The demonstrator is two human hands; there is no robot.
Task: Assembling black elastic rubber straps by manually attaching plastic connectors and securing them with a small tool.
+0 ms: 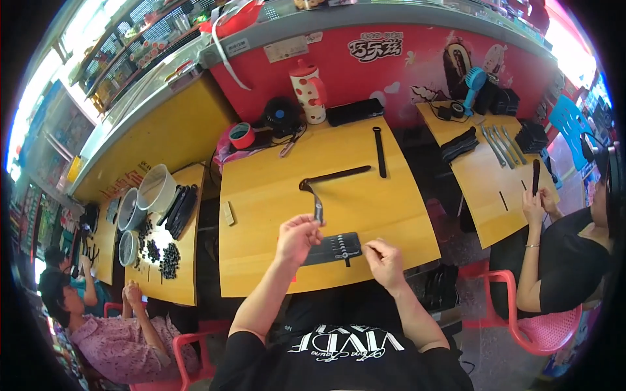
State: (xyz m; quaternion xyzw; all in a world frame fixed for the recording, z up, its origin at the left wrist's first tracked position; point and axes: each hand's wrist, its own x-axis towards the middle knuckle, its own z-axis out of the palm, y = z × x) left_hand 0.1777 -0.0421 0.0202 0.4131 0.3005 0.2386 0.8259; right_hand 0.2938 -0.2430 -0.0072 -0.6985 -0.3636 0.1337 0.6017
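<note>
- The left hand has its grip closed in a pinch on the lower end of a dark strap, above the desk.
- The strap runs up from the fingers to a bend; a long dark strip lies beyond on the desk. Whether the two are one piece, I cannot tell.
- The right hand has curled fingers, a narrow grip, just beside the right end of a dark flat pad. I cannot tell whether it holds anything.
- Handling the strap well likely calls for a pinch close to its end, firm enough against twisting.
- Better to straighten the bend gently than to tug it.
- The right fingers should probably avoid nudging the pad.
</note>
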